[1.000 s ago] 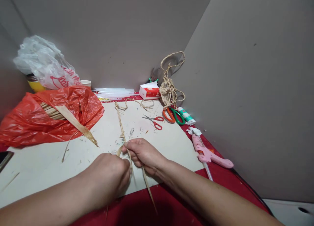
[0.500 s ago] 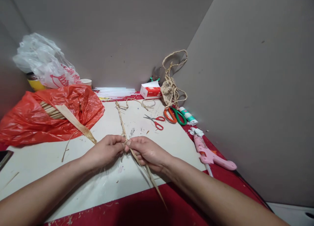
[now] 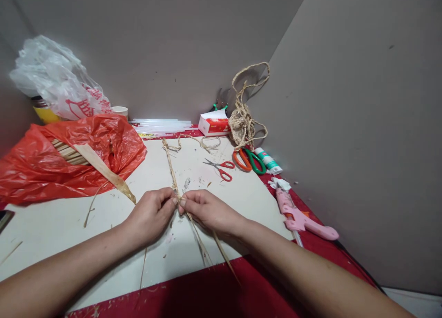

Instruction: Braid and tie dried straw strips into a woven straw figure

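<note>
A thin braid of dried plant fibre [image 3: 170, 163] runs from the far part of the white sheet [image 3: 162, 258] toward me. Its near end lies between my hands. My left hand [image 3: 152, 214] pinches the braid from the left, thumb against fingers. Close beside it, my right hand [image 3: 209, 212] grips strands at the same spot, fingertips nearly touching the left ones. Loose fibre strands [image 3: 199, 239] trail below the right hand toward the red cloth, and one thin strand [image 3: 143, 267] hangs below the left wrist. The exact crossing of strands is hidden by my fingers.
Red-handled scissors [image 3: 221, 168] lie beyond my right hand. A pink glue gun [image 3: 300, 221] rests at the right edge, near a bundle of braided rope [image 3: 243, 126]. An orange-red plastic bag [image 3: 113, 131] holding dried strips stands left. Grey walls [image 3: 172, 46] enclose the back and right.
Between my hands the strands have shifted: a thin one now hangs below my left wrist, and those under my right hand have spread apart. The view has moved slightly.
</note>
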`<state>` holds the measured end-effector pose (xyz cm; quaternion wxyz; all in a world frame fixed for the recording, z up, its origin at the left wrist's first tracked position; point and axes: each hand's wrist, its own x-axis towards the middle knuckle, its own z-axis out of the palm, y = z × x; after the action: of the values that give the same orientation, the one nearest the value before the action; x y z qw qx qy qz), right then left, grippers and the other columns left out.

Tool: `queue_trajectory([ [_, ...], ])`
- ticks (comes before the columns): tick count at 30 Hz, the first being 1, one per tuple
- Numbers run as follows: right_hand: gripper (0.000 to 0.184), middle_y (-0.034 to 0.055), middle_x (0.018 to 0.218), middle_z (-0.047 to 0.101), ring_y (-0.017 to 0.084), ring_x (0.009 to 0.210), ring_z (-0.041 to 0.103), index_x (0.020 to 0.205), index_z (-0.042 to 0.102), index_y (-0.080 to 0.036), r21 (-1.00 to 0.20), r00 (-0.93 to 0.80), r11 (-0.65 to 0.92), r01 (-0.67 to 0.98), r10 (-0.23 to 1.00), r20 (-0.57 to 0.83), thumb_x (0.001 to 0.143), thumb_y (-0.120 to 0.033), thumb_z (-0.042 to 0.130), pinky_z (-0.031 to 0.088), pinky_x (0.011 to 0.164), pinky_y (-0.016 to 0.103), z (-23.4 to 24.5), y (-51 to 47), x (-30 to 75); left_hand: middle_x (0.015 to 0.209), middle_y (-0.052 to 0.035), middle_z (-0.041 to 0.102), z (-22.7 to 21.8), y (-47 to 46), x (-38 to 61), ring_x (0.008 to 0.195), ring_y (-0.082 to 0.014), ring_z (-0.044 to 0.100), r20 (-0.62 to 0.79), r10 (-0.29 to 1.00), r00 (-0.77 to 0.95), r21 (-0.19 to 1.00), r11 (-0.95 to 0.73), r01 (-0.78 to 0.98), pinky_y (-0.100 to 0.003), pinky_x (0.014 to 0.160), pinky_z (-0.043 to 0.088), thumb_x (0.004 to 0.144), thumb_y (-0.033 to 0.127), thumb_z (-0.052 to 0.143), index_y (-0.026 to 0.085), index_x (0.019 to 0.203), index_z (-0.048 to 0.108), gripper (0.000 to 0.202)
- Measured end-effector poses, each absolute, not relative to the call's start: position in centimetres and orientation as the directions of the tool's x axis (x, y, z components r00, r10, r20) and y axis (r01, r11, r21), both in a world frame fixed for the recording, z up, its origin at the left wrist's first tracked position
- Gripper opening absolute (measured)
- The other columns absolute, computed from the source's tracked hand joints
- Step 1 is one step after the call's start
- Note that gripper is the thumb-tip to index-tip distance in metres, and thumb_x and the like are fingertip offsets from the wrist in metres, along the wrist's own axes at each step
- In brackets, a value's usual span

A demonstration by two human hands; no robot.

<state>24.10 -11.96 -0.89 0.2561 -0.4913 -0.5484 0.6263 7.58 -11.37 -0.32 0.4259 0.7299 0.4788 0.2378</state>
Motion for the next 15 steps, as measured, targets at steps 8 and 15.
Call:
queue_trajectory([
  [8,0.022,-0.0040,0.054,0.041,0.008,0.051,0.034,0.072,0.058,-0.013,-0.880,-0.377,-0.039,0.474,0.894,-0.243,0.084,-0.021,0.042,0.027,0.049,0.020,-1.2,-11.9,24.2,0.065,0.0000,0.056,-1.0,-10.5,7.3,0.060,-0.0100,0.046,-0.171,0.839,0.517,0.936,-0.024,0.350,-0.021,0.057,0.035,0.079,0.030,0.048,0.014,0.069,0.056,0.020],
  [15,0.025,0.0024,0.066,0.057,0.011,0.060,0.046,0.071,0.057,-0.015,-0.586,-0.408,0.278,0.761,0.908,-0.099,0.086,-0.025,0.041,0.029,0.057,0.022,-0.3,-12.4,24.0,0.056,0.0051,0.043,-1.6,-10.3,7.1,0.053,-0.0071,0.035,-0.190,0.849,0.493,0.935,0.004,0.353,-0.019,0.050,0.028,0.078,0.031,0.049,0.016,0.063,0.050,0.022],
])
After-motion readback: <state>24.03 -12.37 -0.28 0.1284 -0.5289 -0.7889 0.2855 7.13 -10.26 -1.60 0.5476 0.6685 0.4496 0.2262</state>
